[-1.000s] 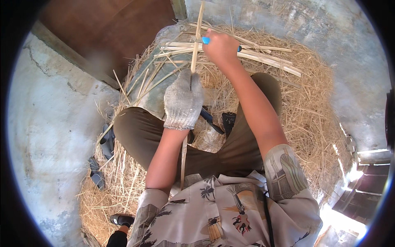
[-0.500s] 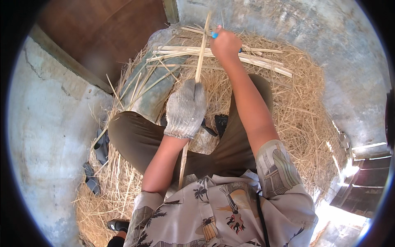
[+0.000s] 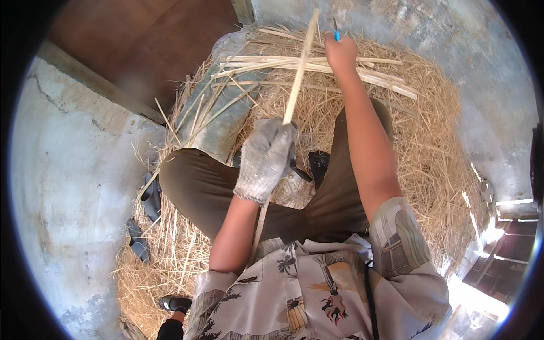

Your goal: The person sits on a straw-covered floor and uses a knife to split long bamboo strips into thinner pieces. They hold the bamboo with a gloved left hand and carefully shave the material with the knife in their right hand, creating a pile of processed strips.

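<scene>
My left hand [image 3: 265, 158], in a pale knitted work glove, is closed round a long split bamboo strip [image 3: 300, 71]. The strip rises from the glove, tilted a little to the right, and its lower end runs back under my wrist toward my shirt. Bare and held out farther ahead, my right hand [image 3: 341, 54] grips a knife [image 3: 336, 28] with a blue handle, its narrow blade pointing away from me. The blade is apart from the strip, to its right. Most of the knife's handle is hidden in my fist.
Several bamboo strips [image 3: 385, 79] lie crosswise beyond my knees on a thick bed of shavings [image 3: 425, 147]. A greenish sack [image 3: 218, 122] lies at the left. Dark shoes [image 3: 137, 241] rest by the left wall. Weathered walls [image 3: 79, 170] curve around me, with a brown panel [image 3: 153, 51] at far left.
My right hand and the knife have moved right, away from the strip. The strip leans more to the right in my left hand. The whole view has shifted slightly.
</scene>
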The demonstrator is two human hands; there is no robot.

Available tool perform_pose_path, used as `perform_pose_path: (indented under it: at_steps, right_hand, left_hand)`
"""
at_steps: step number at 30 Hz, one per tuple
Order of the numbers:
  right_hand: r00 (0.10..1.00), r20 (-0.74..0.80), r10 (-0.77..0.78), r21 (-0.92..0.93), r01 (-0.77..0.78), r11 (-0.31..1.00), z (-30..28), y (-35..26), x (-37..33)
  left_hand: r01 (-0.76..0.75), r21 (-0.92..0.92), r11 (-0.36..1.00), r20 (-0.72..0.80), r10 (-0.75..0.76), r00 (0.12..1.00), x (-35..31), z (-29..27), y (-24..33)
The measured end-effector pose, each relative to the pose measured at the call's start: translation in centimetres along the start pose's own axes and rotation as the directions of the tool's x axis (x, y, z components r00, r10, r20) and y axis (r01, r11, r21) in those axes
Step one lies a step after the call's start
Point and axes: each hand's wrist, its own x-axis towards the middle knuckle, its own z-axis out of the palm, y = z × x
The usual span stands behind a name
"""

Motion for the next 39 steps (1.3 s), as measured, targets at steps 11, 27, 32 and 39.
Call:
perform_pose_path:
  at_steps: [11, 27, 32, 39]
  right_hand:
    - [0.711, 0.178, -0.681, -0.266, 0.701, 0.662, 2.9, -5.0, -8.3]
    - [0.989, -0.071, -0.128, -0.505, 0.075, 0.86, -0.2, -2.4, 3.2]
    - [0.964, 0.109, -0.243, -0.442, 0.266, 0.857, -1.1, -0.1, 1.8]
    - [0.952, 0.25, -0.177, -0.438, 0.275, 0.856, 1.8, -2.4, -2.9]
  left_hand:
    - [-0.051, 0.061, 0.997, -0.176, 0.061, 0.982, 5.3, -1.4, 0.5]
    - [-0.259, 0.442, 0.859, -0.132, 0.348, 0.928, 2.7, 2.6, -1.3]
    - [-0.169, 0.356, 0.919, -0.034, 0.193, 0.981, 2.8, 1.5, -0.1]
    - [-0.103, 0.275, 0.956, -0.117, 0.14, 0.983, 3.4, 1.1, 0.2]
